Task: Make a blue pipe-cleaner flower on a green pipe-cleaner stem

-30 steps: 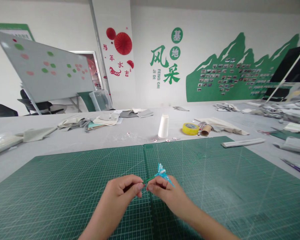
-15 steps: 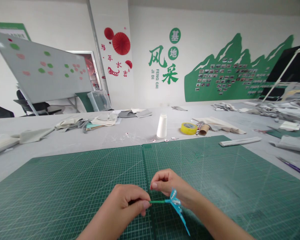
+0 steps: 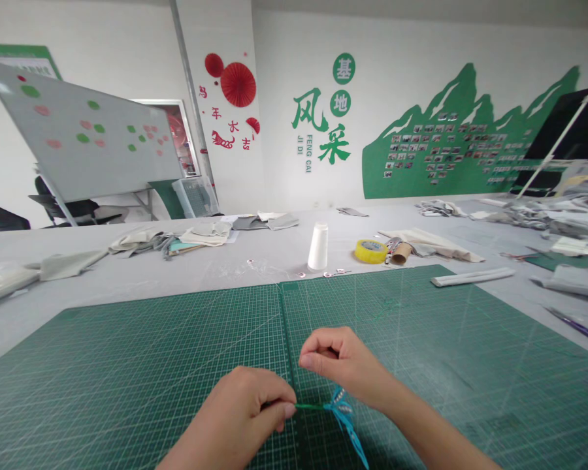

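Observation:
My left hand (image 3: 249,412) pinches the end of a thin green stem (image 3: 311,407). At the stem's right end sits a blue flower-like piece (image 3: 342,412) with pale spots and a long strip hanging down to the right. My right hand (image 3: 345,362) is above and beyond the stem, apart from it. Its thumb and forefinger are pressed together, and anything between them is too small to make out. Both hands are over the green cutting mats (image 3: 176,352).
Behind the mats stand a white thread cone (image 3: 318,247), a yellow tape roll (image 3: 371,251) and a cardboard tube (image 3: 400,253). Grey fabric (image 3: 68,263) lies left. A folded strip (image 3: 473,277) and a purple-handled tool (image 3: 581,328) lie right.
My right hand has moved slightly up and right, away from the stem. My left hand, with the stem and blue piece, has dropped a little, and the blue piece has turned.

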Demonstrator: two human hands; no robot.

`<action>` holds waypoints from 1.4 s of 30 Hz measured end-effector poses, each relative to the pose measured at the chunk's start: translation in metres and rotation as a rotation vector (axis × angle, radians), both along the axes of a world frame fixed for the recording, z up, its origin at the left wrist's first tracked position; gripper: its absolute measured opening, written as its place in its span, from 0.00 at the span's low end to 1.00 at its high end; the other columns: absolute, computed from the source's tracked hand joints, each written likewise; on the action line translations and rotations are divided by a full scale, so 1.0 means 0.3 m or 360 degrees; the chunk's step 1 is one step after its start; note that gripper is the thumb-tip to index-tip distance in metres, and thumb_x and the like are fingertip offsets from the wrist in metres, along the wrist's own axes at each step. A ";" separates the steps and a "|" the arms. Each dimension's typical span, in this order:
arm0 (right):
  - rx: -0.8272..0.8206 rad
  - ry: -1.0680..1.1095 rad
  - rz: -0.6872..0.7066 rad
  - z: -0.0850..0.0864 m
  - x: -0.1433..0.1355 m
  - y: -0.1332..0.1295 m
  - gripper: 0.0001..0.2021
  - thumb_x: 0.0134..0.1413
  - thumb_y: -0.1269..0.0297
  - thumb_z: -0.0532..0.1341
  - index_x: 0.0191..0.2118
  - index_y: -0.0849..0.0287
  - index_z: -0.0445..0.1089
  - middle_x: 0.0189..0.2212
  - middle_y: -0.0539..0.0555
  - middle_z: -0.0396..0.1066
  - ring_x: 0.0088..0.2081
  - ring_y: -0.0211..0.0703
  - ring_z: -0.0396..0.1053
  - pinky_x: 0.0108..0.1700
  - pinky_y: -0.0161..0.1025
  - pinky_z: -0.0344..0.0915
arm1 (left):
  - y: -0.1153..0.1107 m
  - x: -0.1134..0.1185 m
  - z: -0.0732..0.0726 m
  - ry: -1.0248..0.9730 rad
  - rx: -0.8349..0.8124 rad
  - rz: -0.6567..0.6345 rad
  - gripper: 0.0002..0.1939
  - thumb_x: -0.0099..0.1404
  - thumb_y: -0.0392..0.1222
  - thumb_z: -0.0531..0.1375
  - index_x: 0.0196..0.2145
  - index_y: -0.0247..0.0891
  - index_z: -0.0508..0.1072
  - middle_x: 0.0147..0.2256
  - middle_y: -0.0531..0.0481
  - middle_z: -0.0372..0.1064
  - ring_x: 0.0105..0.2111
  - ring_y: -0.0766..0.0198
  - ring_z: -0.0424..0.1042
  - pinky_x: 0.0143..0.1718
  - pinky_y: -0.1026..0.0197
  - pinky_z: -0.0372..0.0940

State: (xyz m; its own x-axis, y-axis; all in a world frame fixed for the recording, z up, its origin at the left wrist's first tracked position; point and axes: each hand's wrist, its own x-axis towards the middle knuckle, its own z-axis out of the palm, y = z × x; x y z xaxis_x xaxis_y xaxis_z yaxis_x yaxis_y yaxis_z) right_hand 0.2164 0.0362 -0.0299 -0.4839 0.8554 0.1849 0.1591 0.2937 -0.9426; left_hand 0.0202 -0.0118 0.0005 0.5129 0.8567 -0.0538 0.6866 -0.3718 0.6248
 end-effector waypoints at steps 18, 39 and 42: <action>0.1172 -0.0794 -0.0080 0.024 -0.046 -0.120 0.13 0.63 0.70 0.51 0.30 0.60 0.70 0.23 0.51 0.67 0.24 0.39 0.62 0.28 0.38 0.52 | 0.027 -0.043 -0.031 -0.0042 0.0212 0.0639 0.14 0.68 0.41 0.51 0.29 0.41 0.74 0.25 0.55 0.72 0.28 0.60 0.71 0.31 0.63 0.58; 0.1068 -0.0964 -0.0202 -0.048 -0.059 -0.088 0.11 0.60 0.74 0.51 0.27 0.58 0.64 0.22 0.48 0.67 0.23 0.37 0.62 0.27 0.35 0.51 | 0.026 -0.047 -0.014 -0.0266 0.0145 0.0766 0.15 0.66 0.46 0.52 0.27 0.40 0.73 0.25 0.54 0.71 0.29 0.58 0.70 0.31 0.62 0.57; 0.0979 -0.0839 -0.0193 -0.057 -0.058 -0.080 0.13 0.62 0.73 0.50 0.29 0.58 0.66 0.24 0.49 0.70 0.26 0.38 0.65 0.29 0.34 0.54 | 0.031 -0.047 -0.013 -0.0317 0.0122 0.0752 0.15 0.66 0.46 0.53 0.27 0.41 0.74 0.25 0.53 0.71 0.29 0.58 0.70 0.31 0.62 0.58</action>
State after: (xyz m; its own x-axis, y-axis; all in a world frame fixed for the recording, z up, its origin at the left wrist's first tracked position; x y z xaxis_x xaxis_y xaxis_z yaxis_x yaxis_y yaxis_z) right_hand 0.1990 0.0121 -0.0471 -0.5490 0.7272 0.4120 0.6003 0.6861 -0.4110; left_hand 0.0060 -0.0025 -0.0034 0.0628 0.9950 0.0773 0.6611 -0.0995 0.7437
